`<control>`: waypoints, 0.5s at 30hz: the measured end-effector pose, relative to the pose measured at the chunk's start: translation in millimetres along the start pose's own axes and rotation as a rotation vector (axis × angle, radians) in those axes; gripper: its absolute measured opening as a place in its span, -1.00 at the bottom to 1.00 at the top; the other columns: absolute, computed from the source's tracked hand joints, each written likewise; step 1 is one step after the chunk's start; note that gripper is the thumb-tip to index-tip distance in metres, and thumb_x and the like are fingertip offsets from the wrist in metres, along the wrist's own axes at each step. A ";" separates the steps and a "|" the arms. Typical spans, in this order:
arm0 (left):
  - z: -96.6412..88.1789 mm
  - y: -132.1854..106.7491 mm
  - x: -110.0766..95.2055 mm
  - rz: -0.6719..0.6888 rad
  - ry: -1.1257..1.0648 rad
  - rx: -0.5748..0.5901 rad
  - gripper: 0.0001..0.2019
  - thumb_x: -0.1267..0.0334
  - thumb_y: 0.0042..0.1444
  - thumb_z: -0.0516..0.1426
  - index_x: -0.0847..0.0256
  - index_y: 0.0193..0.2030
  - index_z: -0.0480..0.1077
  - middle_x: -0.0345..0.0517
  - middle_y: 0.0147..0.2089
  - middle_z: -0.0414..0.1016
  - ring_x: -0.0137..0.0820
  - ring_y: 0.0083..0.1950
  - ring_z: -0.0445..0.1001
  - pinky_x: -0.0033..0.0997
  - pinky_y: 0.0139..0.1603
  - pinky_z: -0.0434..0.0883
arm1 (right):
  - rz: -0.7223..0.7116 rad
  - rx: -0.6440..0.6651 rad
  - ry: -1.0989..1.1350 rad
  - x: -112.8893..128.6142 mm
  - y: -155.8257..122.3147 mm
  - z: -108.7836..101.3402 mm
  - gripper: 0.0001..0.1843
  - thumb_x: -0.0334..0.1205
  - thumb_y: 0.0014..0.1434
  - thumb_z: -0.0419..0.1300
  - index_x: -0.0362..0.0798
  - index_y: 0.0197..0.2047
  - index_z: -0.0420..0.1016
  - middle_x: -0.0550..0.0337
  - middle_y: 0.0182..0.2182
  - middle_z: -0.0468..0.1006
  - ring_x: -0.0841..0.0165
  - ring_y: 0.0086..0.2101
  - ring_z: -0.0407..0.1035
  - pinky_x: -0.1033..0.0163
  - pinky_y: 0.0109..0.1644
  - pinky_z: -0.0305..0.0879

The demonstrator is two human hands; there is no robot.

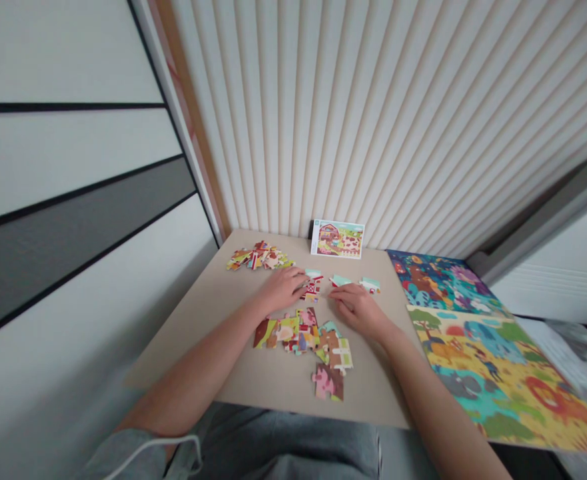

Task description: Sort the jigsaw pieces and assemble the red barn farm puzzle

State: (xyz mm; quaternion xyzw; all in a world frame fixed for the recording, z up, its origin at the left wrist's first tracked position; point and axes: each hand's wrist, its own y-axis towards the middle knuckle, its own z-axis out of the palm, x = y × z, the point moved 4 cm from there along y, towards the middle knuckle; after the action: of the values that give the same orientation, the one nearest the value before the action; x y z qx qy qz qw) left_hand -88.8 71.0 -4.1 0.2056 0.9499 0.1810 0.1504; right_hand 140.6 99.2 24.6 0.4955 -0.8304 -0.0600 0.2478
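My left hand point(284, 288) rests on the beige board point(203, 320), fingers curled on a red-and-white puzzle piece point(314, 288) with a barn pattern. My right hand point(358, 308) lies just right of it, fingertips bent near a pale green piece point(340, 281). Another green-and-white piece point(371, 285) sits further right. A cluster of joined colourful pieces point(303, 333) lies below my hands, and a pink piece point(329, 383) is near the front edge.
A heap of loose pieces point(258, 257) lies at the board's far left. A reference picture card point(337, 239) leans against the ribbed wall. Two finished colourful puzzles point(498, 360) lie to the right. My grey-clad lap is below the board.
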 end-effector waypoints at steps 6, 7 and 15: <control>-8.4 3.1 -6.8 0.048 0.032 -0.018 -0.76 0.23 0.36 0.07 0.10 0.07 0.50 -0.03 0.09 0.50 -0.22 0.16 0.41 -0.13 0.22 0.34 | 0.023 0.086 0.091 41.8 -35.0 -16.0 -0.59 -0.05 0.34 0.21 0.13 0.22 0.48 0.06 0.16 0.50 0.18 0.15 0.36 0.02 0.26 0.27; -13.0 5.1 -8.6 0.043 0.041 -0.032 -0.75 0.24 0.37 0.06 0.12 0.08 0.50 -0.02 0.09 0.50 -0.22 0.15 0.41 -0.12 0.22 0.34 | 0.033 0.121 0.102 49.2 -43.9 -15.9 -0.50 -0.01 0.31 0.24 0.15 0.28 0.42 0.06 0.21 0.45 0.17 0.19 0.32 0.02 0.29 0.25; -67.7 -10.1 -59.2 0.125 0.032 0.071 -0.77 0.21 0.37 0.06 0.15 0.01 0.52 -0.01 0.02 0.55 -0.22 0.10 0.47 -0.13 0.20 0.35 | 0.210 0.043 0.100 53.0 -93.9 -2.7 -0.51 -0.07 0.33 0.21 0.11 0.30 0.40 -0.01 0.22 0.43 0.14 0.18 0.33 -0.02 0.28 0.28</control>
State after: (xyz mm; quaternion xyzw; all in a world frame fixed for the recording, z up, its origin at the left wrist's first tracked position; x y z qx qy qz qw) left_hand -65.1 17.0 64.4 0.2668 0.9433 0.1594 0.1165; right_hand 195.8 7.3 13.2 0.4134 -0.8654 0.0088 0.2829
